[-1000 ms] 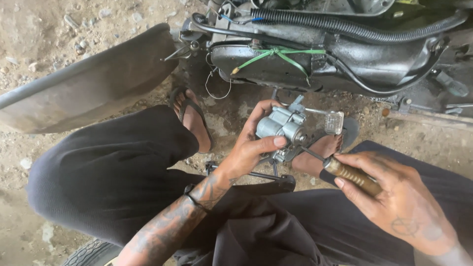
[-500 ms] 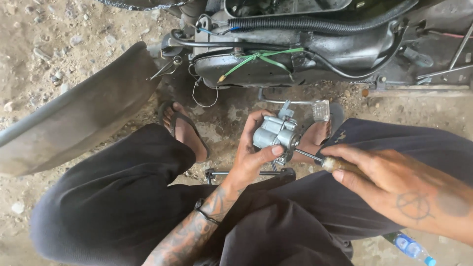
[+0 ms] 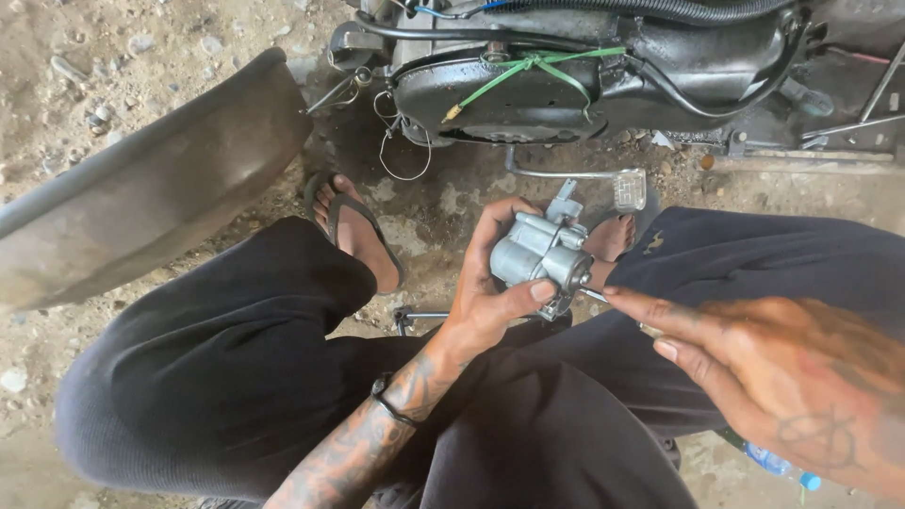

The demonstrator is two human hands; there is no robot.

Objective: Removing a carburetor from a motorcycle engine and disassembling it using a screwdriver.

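The left hand (image 3: 490,292) reaches up from a tattooed forearm with a dark band at the wrist, its fingers wrapped around a small grey metal carburetor (image 3: 539,256), thumb pressed on the near face; this grip is closed on the part, held above the ground between the knees. The right hand (image 3: 782,377) comes in from the lower right, blurred and close to the camera, its index finger stretched toward the carburetor beside a thin screwdriver shaft (image 3: 592,295) that meets the part's underside. I cannot tell how this grip closes on the tool.

Against the frame 0.5 s ago, the brown handle seen in the right hand is no longer visible, and the carburetor sits in much the same place.

Around them: black trousers (image 3: 236,377), 2 sandalled feet (image 3: 353,231), a curved dark fender (image 3: 141,198) at left, an engine block (image 3: 528,85) with a green wire (image 3: 528,68) ahead, a pedal (image 3: 630,188), and a blue bottle (image 3: 768,462) on the dirt ground (image 3: 94,57).
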